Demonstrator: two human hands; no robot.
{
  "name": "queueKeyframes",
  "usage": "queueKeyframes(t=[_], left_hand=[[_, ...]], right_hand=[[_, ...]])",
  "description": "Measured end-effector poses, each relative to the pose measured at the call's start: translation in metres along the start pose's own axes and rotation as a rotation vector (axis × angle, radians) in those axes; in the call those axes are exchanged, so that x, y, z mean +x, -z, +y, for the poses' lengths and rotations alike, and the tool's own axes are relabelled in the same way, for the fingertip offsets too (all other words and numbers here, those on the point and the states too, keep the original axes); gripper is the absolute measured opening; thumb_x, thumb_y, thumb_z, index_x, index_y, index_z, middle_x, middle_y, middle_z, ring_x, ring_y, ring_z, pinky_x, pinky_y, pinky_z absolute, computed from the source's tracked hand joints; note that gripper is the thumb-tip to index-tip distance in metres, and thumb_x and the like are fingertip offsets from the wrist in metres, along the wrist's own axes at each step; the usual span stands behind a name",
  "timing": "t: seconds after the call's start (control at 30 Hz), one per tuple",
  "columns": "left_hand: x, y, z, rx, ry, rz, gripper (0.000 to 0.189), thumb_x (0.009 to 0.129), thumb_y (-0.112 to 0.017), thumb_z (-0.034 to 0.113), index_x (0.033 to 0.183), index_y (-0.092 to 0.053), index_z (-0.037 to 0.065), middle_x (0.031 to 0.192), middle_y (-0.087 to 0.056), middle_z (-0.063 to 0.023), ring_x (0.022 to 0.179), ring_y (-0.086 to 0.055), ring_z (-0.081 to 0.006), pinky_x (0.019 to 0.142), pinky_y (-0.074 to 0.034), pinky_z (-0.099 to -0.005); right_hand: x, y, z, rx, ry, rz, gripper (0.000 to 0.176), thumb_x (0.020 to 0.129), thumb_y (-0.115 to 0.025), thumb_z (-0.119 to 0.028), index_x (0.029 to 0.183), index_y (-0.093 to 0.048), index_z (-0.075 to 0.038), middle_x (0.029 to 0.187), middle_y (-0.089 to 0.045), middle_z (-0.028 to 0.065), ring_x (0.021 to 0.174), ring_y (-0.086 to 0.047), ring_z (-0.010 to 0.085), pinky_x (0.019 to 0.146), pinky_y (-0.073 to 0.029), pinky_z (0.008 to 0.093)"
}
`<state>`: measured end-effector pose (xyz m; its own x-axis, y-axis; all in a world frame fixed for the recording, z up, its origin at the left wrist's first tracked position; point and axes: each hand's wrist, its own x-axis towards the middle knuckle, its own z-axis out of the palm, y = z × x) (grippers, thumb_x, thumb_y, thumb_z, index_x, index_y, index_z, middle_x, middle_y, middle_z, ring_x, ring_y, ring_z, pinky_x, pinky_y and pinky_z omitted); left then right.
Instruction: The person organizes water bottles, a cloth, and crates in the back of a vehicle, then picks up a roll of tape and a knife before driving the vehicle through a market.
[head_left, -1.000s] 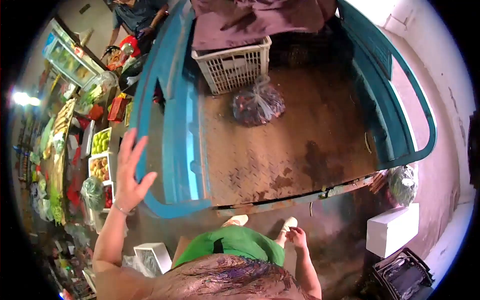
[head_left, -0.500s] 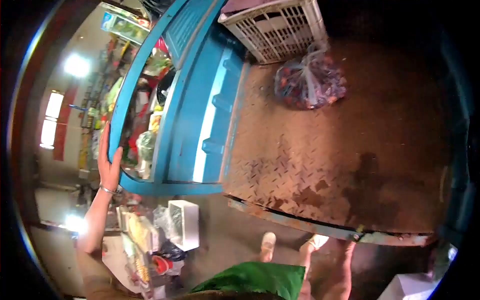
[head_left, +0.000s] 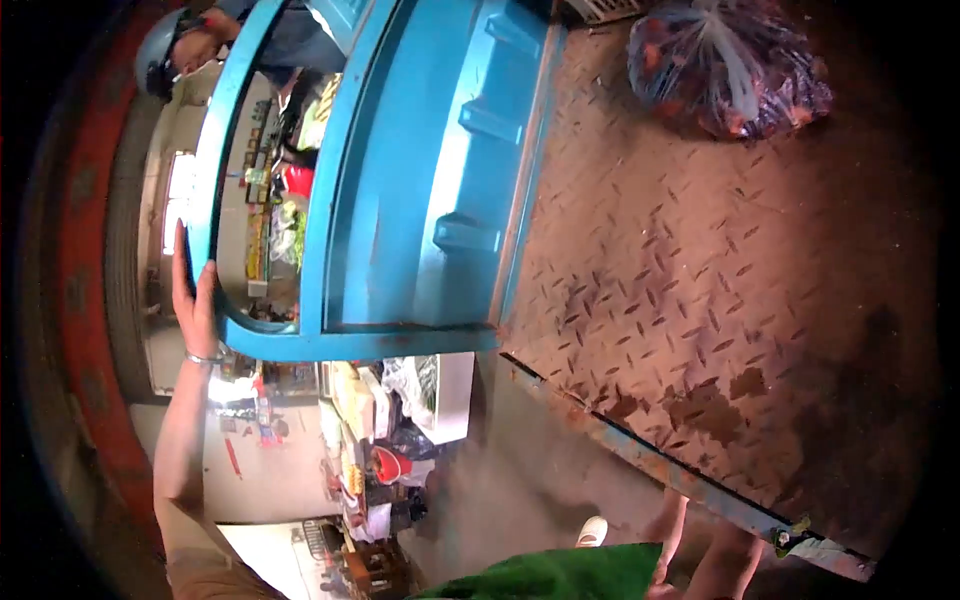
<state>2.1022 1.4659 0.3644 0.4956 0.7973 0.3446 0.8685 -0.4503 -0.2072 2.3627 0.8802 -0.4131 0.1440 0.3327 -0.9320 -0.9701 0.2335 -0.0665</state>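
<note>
My left hand [head_left: 198, 315] grips a blue metal rail [head_left: 207, 190] at its lower curve, thumb on one side and fingers on the other. A bracelet circles that wrist. The rail tops the blue side wall [head_left: 400, 200] of a vehicle's cargo bed. On the bed's rusty tread-plate floor [head_left: 660, 290] sits a tied clear plastic bag [head_left: 735, 70] with dark reddish contents I cannot identify. My right hand does not show.
A pale crate [head_left: 600, 8] shows at the top edge. Beyond the rail is a person wearing a helmet [head_left: 157, 60]. Below the side wall are a white box [head_left: 455, 398], a red container [head_left: 390, 465] and assorted goods. The bed's rusty edge [head_left: 620, 440] crosses above my legs.
My view has shifted toward the bed, so the bag appears larger and higher, and the crate is mostly out of frame. A helmeted person has come into view. My left hand keeps hold of the rail.
</note>
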Motion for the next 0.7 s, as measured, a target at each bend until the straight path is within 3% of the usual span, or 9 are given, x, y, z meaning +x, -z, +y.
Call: queueKeyframes(t=[0.23,0.27,0.4,0.47,0.5,0.53,0.6,0.67,0.7], left_hand=[[0.000,-0.002,0.000,0.012,-0.033,0.015,0.059,0.095,-0.052,0.014,0.148,-0.031,-0.001,0.154,-0.030,-0.0132,0.143,-0.027,-0.0224,0.116,-0.019,-0.0344],[0.000,-0.004,0.004,0.015,-0.044,0.036,0.058,0.096,-0.052,0.021,0.148,-0.033,0.002,0.153,-0.034,-0.0121,0.141,-0.030,-0.0228,0.116,-0.020,-0.0362],[0.001,-0.001,-0.001,-0.053,-0.018,0.031,0.056,0.097,-0.053,0.023,0.147,-0.036,0.004,0.152,-0.036,-0.0096,0.139,-0.033,-0.0190,0.114,-0.022,-0.0332],[0.000,-0.004,0.004,-0.070,-0.048,0.085,0.053,0.095,-0.056,0.021,0.143,-0.043,0.005,0.144,-0.046,-0.0109,0.134,-0.041,-0.0194,0.110,-0.029,-0.0322],[0.000,-0.004,0.002,-0.084,-0.052,0.094,0.053,0.094,-0.057,0.022,0.143,-0.043,0.005,0.144,-0.047,-0.0106,0.133,-0.042,-0.0193,0.110,-0.029,-0.0318],[-0.001,-0.004,-0.001,-0.100,-0.054,0.102,0.054,0.094,-0.058,0.023,0.143,-0.043,0.006,0.144,-0.048,-0.0103,0.133,-0.042,-0.0192,0.110,-0.030,-0.0315],[-0.003,-0.008,-0.004,-0.216,-0.029,0.138,0.057,0.092,-0.061,0.029,0.143,-0.045,0.008,0.142,-0.049,-0.0112,0.131,-0.046,-0.0203,0.108,-0.033,-0.0313],[0.000,-0.009,-0.022,-0.185,-0.083,0.104,0.061,0.093,-0.060,0.034,0.146,-0.041,0.012,0.145,-0.045,-0.0113,0.133,-0.043,-0.0208,0.110,-0.032,-0.0343],[0.001,-0.011,-0.023,-0.193,-0.081,0.121,0.063,0.092,-0.061,0.037,0.146,-0.041,0.013,0.145,-0.046,-0.0114,0.132,-0.044,-0.0213,0.109,-0.032,-0.0347]], right_hand=[[-0.015,0.003,-0.010,0.037,-0.010,-0.097,0.073,0.079,-0.053,-0.075,0.126,-0.053,-0.019,0.121,-0.059,0.0054,0.104,-0.055,0.0280,0.084,-0.047,0.0459],[-0.023,0.004,-0.011,0.042,-0.011,-0.120,0.073,0.078,-0.053,-0.075,0.126,-0.053,-0.019,0.122,-0.059,0.0054,0.104,-0.055,0.0279,0.084,-0.047,0.0459],[-0.065,0.022,0.001,0.074,-0.050,-0.233,0.074,0.078,-0.053,-0.075,0.127,-0.053,-0.019,0.123,-0.059,0.0052,0.105,-0.055,0.0276,0.084,-0.047,0.0459],[-0.110,0.011,0.011,-0.044,0.076,-0.234,0.084,0.072,-0.059,-0.076,0.130,-0.052,-0.016,0.132,-0.055,0.0052,0.112,-0.053,0.0266,0.087,-0.047,0.0405],[-0.120,0.025,0.014,-0.001,0.075,-0.462,0.088,0.084,-0.045,-0.075,0.145,-0.037,-0.013,0.146,-0.039,0.0105,0.133,-0.036,0.0315,0.110,-0.028,0.0543],[-0.126,0.037,0.013,0.020,0.013,-0.477,0.089,0.082,-0.049,-0.074,0.145,-0.035,-0.013,0.146,-0.039,0.0104,0.133,-0.034,0.0313,0.110,-0.025,0.0542],[-0.180,-0.008,0.010,0.018,-0.032,-0.243,0.073,0.078,-0.059,-0.071,0.123,-0.055,-0.014,0.121,-0.059,0.0064,0.106,-0.053,0.0258,0.085,-0.046,0.0440],[-0.216,-0.011,0.010,0.166,-0.102,-0.066,0.058,0.084,-0.054,-0.066,0.110,-0.061,-0.014,0.104,-0.062,0.0041,0.092,-0.054,0.0229,0.081,-0.046,0.0420],[-0.227,0.006,0.009,0.155,-0.154,-0.127,0.049,0.089,-0.050,-0.060,0.100,-0.063,-0.015,0.092,-0.063,0.0013,0.081,-0.053,0.0217,0.077,-0.046,0.0406]])
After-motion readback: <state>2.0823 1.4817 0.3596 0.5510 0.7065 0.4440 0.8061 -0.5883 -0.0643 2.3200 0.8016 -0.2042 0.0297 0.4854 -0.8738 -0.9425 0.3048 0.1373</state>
